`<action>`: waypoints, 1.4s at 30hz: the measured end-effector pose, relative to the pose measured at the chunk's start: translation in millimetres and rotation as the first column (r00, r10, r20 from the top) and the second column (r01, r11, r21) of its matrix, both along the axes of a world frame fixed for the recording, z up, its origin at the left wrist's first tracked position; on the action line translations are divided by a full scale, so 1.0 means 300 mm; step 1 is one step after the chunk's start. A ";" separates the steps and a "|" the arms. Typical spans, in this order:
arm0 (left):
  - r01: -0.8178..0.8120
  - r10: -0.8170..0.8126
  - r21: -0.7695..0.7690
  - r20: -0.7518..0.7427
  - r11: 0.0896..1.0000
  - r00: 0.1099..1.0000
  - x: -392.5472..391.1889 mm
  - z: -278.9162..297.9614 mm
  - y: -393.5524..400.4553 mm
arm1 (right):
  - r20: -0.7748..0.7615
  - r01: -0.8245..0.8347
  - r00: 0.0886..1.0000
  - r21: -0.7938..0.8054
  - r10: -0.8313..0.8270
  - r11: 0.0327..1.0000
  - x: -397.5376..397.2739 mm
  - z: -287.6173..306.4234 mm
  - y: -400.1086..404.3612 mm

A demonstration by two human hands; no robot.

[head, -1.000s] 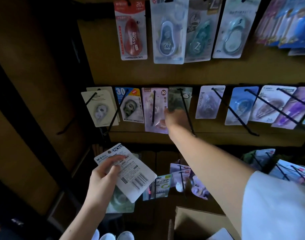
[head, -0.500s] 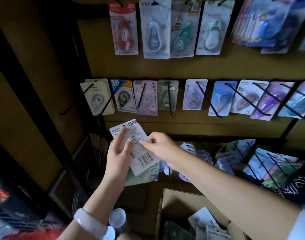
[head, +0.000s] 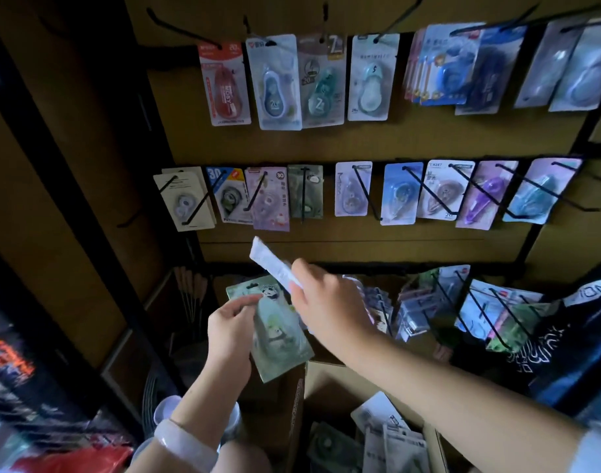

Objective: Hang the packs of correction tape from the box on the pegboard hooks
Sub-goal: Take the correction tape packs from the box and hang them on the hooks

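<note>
My left hand (head: pixel 231 331) grips a green correction tape pack with a panda picture (head: pixel 278 331), face up, just above the box. My right hand (head: pixel 330 307) pinches a white pack (head: pixel 270 262), seen nearly edge-on and tilted up to the left, in front of the pegboard's lower rail. The open cardboard box (head: pixel 330 380) sits at the bottom centre with several packs (head: pixel 391 442) lying inside. On the brown pegboard (head: pixel 411 134) three rows of packs hang from black hooks (head: pixel 365 196).
A dark shelf upright (head: pixel 87 216) runs diagonally on the left. The lowest row of hooks (head: pixel 490 312) carries crowded packs at the right. A dark printed bag or cloth (head: pixel 572 339) hangs at the far right. Red and dark goods lie at the bottom left.
My right hand came back from the middle row, took the white pack off the stack in my left hand and lifted it edge-on. The green panda pack now shows in my left hand.
</note>
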State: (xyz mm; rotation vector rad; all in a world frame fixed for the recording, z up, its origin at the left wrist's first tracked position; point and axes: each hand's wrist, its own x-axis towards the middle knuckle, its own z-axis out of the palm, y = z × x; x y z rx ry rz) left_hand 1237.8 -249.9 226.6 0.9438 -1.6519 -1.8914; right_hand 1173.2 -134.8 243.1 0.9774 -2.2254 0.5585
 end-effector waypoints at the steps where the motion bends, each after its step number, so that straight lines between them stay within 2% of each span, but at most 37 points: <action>1: 0.022 -0.022 0.005 -0.038 1.000 0.999 0.006 0.012 0.012 | -0.127 -0.004 0.992 0.033 0.009 0.999 0.014 -0.015 0.002; 3: 0.148 -0.140 0.044 -0.143 0.988 0.980 0.023 0.039 0.038 | -0.245 -0.051 0.967 0.089 0.072 0.995 0.039 -0.068 0.002; 5: 0.244 -0.232 0.039 -0.193 0.969 0.953 0.036 0.051 0.052 | -0.239 -0.055 0.968 0.116 0.081 0.992 0.046 -0.116 0.022; 9: 0.182 -0.182 -0.015 -0.175 0.983 0.968 0.039 0.070 0.059 | -0.192 -0.175 0.958 0.199 0.213 0.964 0.059 -0.114 0.077; 11: 0.162 -0.163 -0.015 -0.157 0.987 0.974 0.035 0.075 0.054 | -0.104 -0.269 0.952 0.166 0.288 0.949 0.055 -0.066 0.108; 13: 0.181 -0.183 -0.030 -0.137 0.983 0.973 0.032 0.074 0.048 | 0.123 -0.294 0.948 -0.003 0.292 0.956 0.036 0.005 0.138; 14: 0.194 -0.196 -0.030 -0.131 0.981 0.972 0.030 0.078 0.046 | 0.300 -0.253 0.917 -0.078 0.264 0.964 0.018 0.042 0.156; 15: 0.210 -0.211 -0.022 -0.130 0.977 0.969 0.026 0.082 0.046 | 0.470 -0.211 0.846 -0.139 0.252 0.968 -0.004 0.068 0.175; 17: 0.244 -0.245 -0.018 -0.121 0.970 0.962 0.014 0.088 0.054 | 0.717 -0.183 0.652 -0.165 0.245 0.969 -0.048 0.098 0.206; 19: 0.281 -0.282 -0.025 -0.114 0.959 0.953 -0.006 0.099 0.073 | 0.810 -0.237 0.531 -0.140 0.249 0.961 -0.064 0.103 0.227; 21: 0.321 -0.320 -0.015 -0.138 0.947 0.937 -0.030 0.119 0.100 | 0.843 -0.259 0.448 -0.196 0.297 0.946 -0.069 0.093 0.243; 23: 0.370 -0.370 -0.029 -0.149 0.929 0.917 -0.051 0.145 0.132 | 0.859 -0.209 0.369 -0.296 0.356 0.932 -0.077 0.098 0.270; 25: 0.404 -0.405 -0.038 -0.151 0.914 0.902 -0.073 0.162 0.162 | 0.860 -0.158 0.335 -0.353 0.386 0.922 -0.089 0.111 0.310; 29: 0.469 -0.476 -0.078 -0.126 0.880 0.871 -0.125 0.176 0.223 | 0.864 -0.091 0.360 -0.342 0.351 0.935 -0.109 0.119 0.395; 34: 0.543 -0.550 -0.084 -0.118 0.835 0.827 -0.178 0.173 0.308 | 0.833 0.053 0.505 -0.288 0.223 0.956 -0.141 0.127 0.512; 38: 0.567 -0.582 -0.138 -0.111 0.812 0.806 -0.209 0.197 0.357 | 0.783 0.159 0.584 -0.367 0.213 0.917 -0.169 0.166 0.619; 42: 0.558 -0.585 -0.209 -0.095 0.803 0.805 -0.234 0.239 0.378 | 0.757 0.204 0.621 -0.408 0.205 0.890 -0.204 0.200 0.690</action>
